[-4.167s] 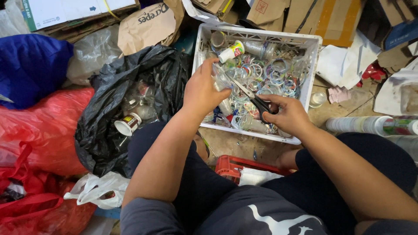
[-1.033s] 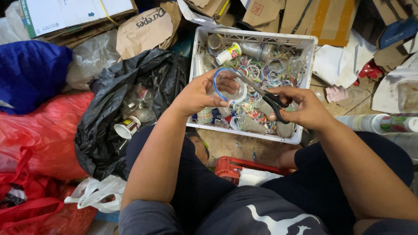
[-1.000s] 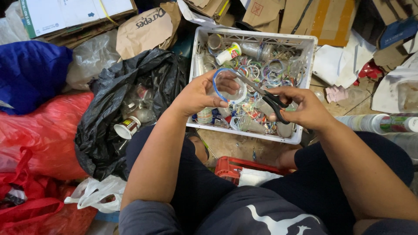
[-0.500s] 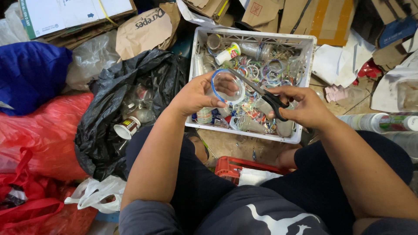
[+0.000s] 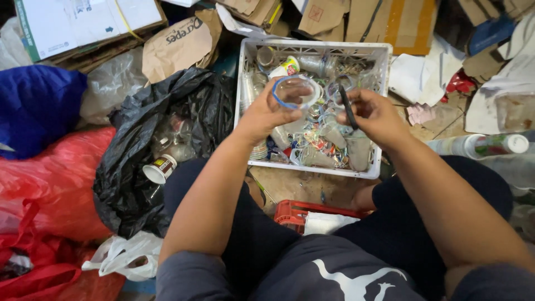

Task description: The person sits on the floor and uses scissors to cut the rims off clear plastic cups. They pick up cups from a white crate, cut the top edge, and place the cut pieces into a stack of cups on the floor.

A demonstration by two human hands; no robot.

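Note:
My left hand (image 5: 266, 111) holds a clear plastic cup with a blue rim (image 5: 294, 93) over a white plastic crate (image 5: 245, 67). My right hand (image 5: 374, 114) grips black scissors (image 5: 348, 107), the handle end sticking up between my fingers, just right of the cup. The crate holds cut plastic rings, cups and scraps of coloured film (image 5: 312, 139). Both hands hover above the crate's middle, a short gap apart.
A black bag (image 5: 139, 161) with cups and clear bottles lies open at left, beside red bags (image 5: 50, 184) and a blue bag (image 5: 33, 106). Cardboard (image 5: 178, 39) is piled behind. A plastic bottle (image 5: 479, 146) lies at right. A red crate (image 5: 301, 212) sits between my knees.
The scissors have come away from the cup and now point upward in my right hand. My left hand has lifted the blue-rimmed cup slightly and turned it.

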